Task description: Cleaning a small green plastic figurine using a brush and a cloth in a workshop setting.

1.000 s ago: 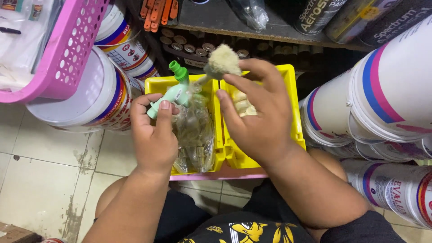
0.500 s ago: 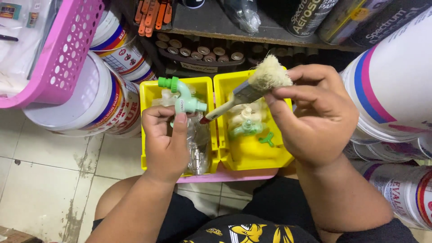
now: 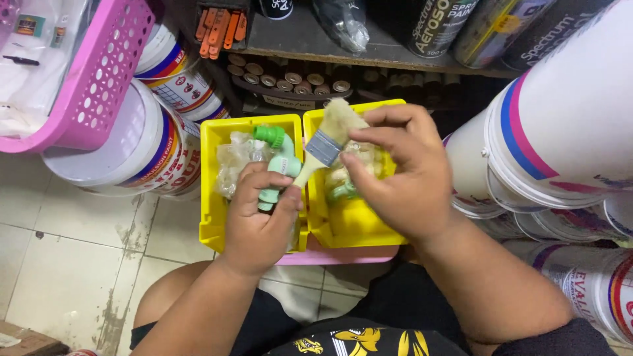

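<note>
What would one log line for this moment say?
left hand: holds green plastic tap | right hand: holds paintbrush | under them: two yellow bins

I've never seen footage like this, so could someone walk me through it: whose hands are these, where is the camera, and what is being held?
There is no machine here. The picture comes from a camera worn on a person's head, looking down at that person's own two bare hands and lap.

The left hand grips a pale green plastic tap with a darker green cap. The right hand holds a small paintbrush with pale bristles, its handle angled down toward the tap.

Beneath the hands sit two yellow plastic bins side by side. They hold clear bags and more green fittings, though the hands hide much of that.

Around them stand big white paint buckets, a pink basket at upper left, and a dark shelf with spray cans. The floor is pale tile.
</note>
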